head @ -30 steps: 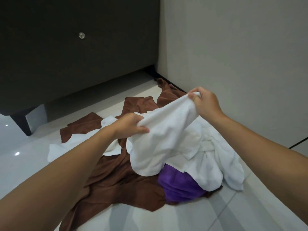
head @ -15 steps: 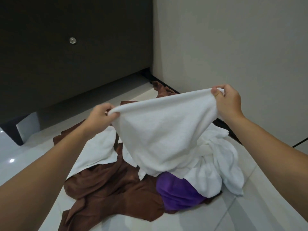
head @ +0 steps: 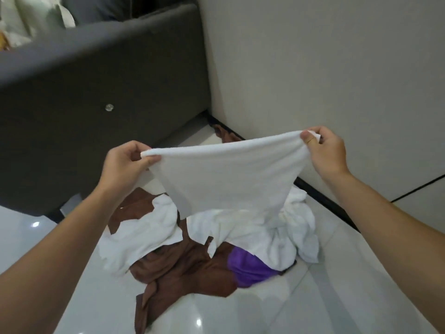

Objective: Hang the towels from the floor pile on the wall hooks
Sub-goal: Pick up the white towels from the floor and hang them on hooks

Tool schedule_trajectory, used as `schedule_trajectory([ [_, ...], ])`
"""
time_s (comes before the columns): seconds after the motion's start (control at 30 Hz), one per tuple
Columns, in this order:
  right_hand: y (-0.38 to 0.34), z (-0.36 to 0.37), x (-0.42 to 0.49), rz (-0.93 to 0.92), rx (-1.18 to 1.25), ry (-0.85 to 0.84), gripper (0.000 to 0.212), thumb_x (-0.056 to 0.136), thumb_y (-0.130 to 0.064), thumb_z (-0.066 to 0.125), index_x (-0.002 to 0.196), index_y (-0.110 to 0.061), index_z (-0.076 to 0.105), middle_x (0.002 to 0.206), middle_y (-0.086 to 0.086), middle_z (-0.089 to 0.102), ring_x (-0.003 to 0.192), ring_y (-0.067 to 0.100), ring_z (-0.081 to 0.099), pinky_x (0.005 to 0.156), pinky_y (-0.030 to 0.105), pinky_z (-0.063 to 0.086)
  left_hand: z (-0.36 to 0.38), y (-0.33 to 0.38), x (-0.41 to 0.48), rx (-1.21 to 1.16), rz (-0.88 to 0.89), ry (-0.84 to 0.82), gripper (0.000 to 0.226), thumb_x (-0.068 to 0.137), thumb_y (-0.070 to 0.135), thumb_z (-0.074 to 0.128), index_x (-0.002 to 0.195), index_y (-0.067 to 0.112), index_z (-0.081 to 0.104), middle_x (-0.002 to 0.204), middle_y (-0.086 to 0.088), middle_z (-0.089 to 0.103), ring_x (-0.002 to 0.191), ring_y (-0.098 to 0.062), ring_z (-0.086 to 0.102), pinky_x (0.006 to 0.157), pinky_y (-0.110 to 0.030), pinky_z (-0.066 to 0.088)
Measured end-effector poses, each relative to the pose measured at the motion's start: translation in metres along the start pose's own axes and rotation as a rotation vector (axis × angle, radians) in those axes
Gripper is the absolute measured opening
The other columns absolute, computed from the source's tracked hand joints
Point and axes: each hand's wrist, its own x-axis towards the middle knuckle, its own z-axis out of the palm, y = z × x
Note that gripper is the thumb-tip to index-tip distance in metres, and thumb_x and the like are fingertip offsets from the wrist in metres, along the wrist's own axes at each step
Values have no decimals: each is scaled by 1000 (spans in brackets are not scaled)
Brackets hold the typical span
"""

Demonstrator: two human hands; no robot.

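- The left hand pinches one top corner of the white towel.
- The right hand pinches the other corner.
- The towel hangs spread above the floor pile.

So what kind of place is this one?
Probably a home bedroom or living room: grey upholstered sofa or bed frame, glossy white floor tiles, plain wall with dark skirting.

Left hand and right hand pinch a white towel above the pile.
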Motion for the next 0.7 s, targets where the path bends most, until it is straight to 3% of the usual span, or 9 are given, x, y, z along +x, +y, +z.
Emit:
schedule_trajectory([
  [0.1,-70,-44,-6,-48,-97,-20,12,93,-23,61,82,-18,59,66,-10,53,58,-5,47,55,9,34,-45,64,-19,-28,-23,2,7,84,19,72,89,16,68,90,2,67,89,-22,65,74,-36,55],
  [0.2,-149,-96,-14,-86,-186,-48,14,93,-24,60,81,-18,57,62,-8,51,59,5,47,55,14,33,-95,139,-38,-62,-43,-8,7,84,18,73,87,20,67,90,4,66,87,-14,63,66,-23,50],
  [0.3,-227,-154,-20,-92,-242,-80,12,93,-28,61,85,-19,59,64,-10,51,64,15,46,57,23,35,-150,217,-57,-38,-13,-29,12,84,16,73,84,26,66,91,7,65,87,-14,63,69,-23,50],
  [0.43,-322,-233,-24,-93,-284,-159,10,90,-25,65,91,-16,64,75,-2,62,73,20,56,61,27,39,-214,321,-81,-29,44,-52,11,82,9,73,89,17,69,90,4,66,84,-12,64,70,-21,49],
  [0.6,-403,-310,-24,-131,-298,-173,4,87,-20,67,90,-19,69,82,-2,67,78,16,61,63,13,38,-256,416,-97,-135,65,-50,16,81,4,73,84,17,66,84,2,65,69,0,61,61,-13,50],
  [0.7,-435,-341,-23,-147,-287,-113,8,87,-12,66,91,-14,72,76,-5,66,68,8,57,60,8,36,-265,451,-89,-190,120,-76,15,80,4,75,87,14,67,81,-1,66,69,-4,60,61,-8,49],
])
